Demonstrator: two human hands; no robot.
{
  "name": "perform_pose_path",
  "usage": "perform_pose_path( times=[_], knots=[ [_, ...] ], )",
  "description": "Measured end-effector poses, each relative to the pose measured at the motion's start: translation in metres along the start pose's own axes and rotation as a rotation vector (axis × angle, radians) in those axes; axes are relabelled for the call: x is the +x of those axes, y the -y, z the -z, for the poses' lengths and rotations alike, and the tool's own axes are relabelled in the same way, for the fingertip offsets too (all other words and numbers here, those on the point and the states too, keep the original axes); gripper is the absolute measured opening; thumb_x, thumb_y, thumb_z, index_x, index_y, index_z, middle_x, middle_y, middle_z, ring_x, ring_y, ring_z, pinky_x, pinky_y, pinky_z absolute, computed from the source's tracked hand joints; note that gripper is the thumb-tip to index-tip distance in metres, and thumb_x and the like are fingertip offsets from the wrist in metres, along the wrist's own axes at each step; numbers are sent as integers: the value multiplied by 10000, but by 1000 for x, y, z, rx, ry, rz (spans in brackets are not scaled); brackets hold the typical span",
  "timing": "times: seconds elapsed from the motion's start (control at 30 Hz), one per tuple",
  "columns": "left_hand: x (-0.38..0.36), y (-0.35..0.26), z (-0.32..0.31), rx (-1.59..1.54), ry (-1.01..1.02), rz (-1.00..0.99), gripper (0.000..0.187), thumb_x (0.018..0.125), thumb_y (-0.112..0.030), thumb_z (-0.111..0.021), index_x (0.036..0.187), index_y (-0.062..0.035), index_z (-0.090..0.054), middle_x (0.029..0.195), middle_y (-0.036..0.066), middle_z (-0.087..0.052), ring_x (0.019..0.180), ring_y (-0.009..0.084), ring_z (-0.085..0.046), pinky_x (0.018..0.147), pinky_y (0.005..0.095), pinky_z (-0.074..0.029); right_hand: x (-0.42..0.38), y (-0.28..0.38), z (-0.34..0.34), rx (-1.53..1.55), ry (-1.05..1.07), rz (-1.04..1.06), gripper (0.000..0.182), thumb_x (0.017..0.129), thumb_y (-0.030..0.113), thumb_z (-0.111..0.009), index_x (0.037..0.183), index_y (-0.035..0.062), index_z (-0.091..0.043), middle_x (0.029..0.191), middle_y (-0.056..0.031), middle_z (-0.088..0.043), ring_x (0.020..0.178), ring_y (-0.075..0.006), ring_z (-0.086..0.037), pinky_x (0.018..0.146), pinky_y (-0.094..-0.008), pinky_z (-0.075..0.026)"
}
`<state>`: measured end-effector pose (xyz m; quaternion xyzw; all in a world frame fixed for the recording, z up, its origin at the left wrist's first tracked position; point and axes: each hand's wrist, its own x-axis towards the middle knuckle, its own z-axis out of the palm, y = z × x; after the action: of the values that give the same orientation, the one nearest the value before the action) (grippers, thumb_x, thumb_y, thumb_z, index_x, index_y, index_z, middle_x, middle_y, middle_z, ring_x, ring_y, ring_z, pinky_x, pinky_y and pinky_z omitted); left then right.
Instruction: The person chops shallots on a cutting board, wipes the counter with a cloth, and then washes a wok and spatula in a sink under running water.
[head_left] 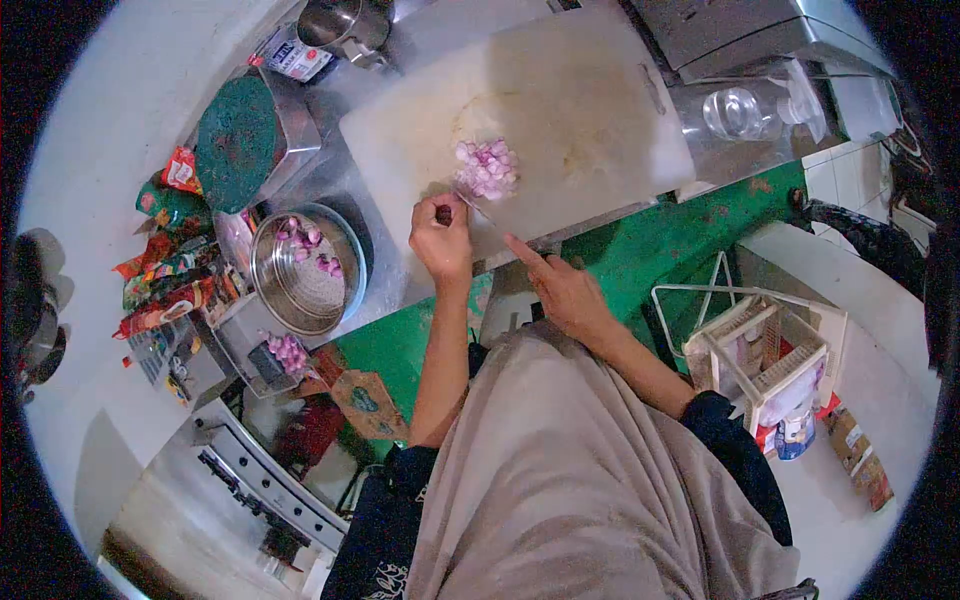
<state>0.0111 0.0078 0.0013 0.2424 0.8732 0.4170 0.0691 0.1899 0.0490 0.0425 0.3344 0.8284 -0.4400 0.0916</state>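
My left hand [441, 240] is closed at the near edge of the white cutting board [600, 110], its fingers curled round a small dark-red shallot [443, 214]. In my right hand [572, 295] is a knife [482, 209], the index finger stretched along it. Its handle is hidden in the palm. The blade points up and left, its tip close to my left fingers and the pile. A heap of chopped pink-white shallots [487, 168] lies on the board just beyond both hands.
Left of the board, a round metal bowl [262, 262] holds several peeled shallots. More shallots [286, 351] sit in a clear tray below it. A metal cup [345, 25] stands at the back left, and a clear plastic container [735, 115] at the right. Below is a green floor [640, 245].
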Motion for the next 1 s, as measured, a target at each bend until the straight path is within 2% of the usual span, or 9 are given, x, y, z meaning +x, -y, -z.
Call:
perform_pose_path(
  times=[0.17, 0.27, 0.37, 0.47, 0.57, 0.67, 0.77, 0.97, 1.0],
  knots=[
    [1, -2, 2, -5, 32, 22, 80, 771, -77, -666, 791, -6, -634, 807, 123, -644, 738, 238, -619, 705, 334, -483, 12, 0, -6, -63, -45, 16, 639, 904, 114, -471, 1450, 343, -231, 860, -197, -589, 675, -410, -595, 596, -514, -497],
    [1, 6, -4, -14, -31, -39, 68, 733, -18, -685, 761, -13, -623, 741, 101, -607, 637, 200, -598, 607, 309, -480, 27, 2, -13, -84, -117, 49, 640, 897, 114, -478, 1447, 338, -239, 877, -200, -600, 673, -414, -602, 583, -513, -498],
    [2, -1, 0, -50, -5, 0, 67, 733, -18, -684, 759, -14, -622, 743, 101, -610, 639, 195, -599, 610, 309, -481, 21, 2, -7, -71, -60, 21, 644, 891, 113, -484, 1446, 328, -239, 895, -207, -604, 668, -420, -602, 575, -515, -499],
    [2, 1, 3, 16, 52, 71, 86, 761, -64, -688, 822, -17, -648, 839, 101, -664, 755, 213, -624, 722, 321, -489, 2, -8, -10, -107, -37, -4, 644, 894, 118, -485, 1451, 321, -231, 867, -202, -593, 682, -412, -596, 588, -509, -498],
    [2, 3, 2, -38, 56, 89, 83, 765, -63, -683, 823, -15, -649, 834, 107, -662, 745, 210, -625, 713, 317, -491, -10, -15, -4, 1, -25, 27, 634, 897, 129, -492, 1452, 307, -242, 828, -185, -573, 694, -397, -585, 606, -493, -495],
    [2, 10, 0, 23, 37, 7, 76, 769, -55, -677, 817, -7, -644, 823, 110, -658, 735, 205, -624, 704, 312, -493, -8, -14, -1, 99, -138, 93, 618, 895, 127, -479, 1446, 305, -261, 800, -188, -577, 639, -393, -587, 545, -490, -498],
    [1, 5, 0, -32, -4, -23, 29, 766, -37, -664, 783, -21, -649, 771, 113, -626, 674, 218, -621, 633, 318, -494, -1, -9, -2, 83, -93, 77, 603, 906, 123, -466, 1445, 301, -262, 816, -201, -579, 647, -405, -585, 551, -499, -497],
    [1, 7, 0, -1, -2, -25, 29, 769, -40, -658, 773, -19, -638, 763, 109, -622, 644, 213, -614, 618, 324, -493, 4, -1, -3, 75, -105, 100, 592, 913, 138, -449, 1444, 317, -256, 854, -206, -607, 658, -403, -606, 548, -500, -500],
    [1, 6, 1, 0, 12, -2, 42, 763, -32, -665, 789, -14, -638, 788, 110, -633, 687, 211, -616, 655, 320, -492, 4, -1, -4, 54, -99, 95, 603, 909, 137, -453, 1446, 319, -248, 852, -203, -610, 655, -402, -608, 544, -502, -500]
  ],
)
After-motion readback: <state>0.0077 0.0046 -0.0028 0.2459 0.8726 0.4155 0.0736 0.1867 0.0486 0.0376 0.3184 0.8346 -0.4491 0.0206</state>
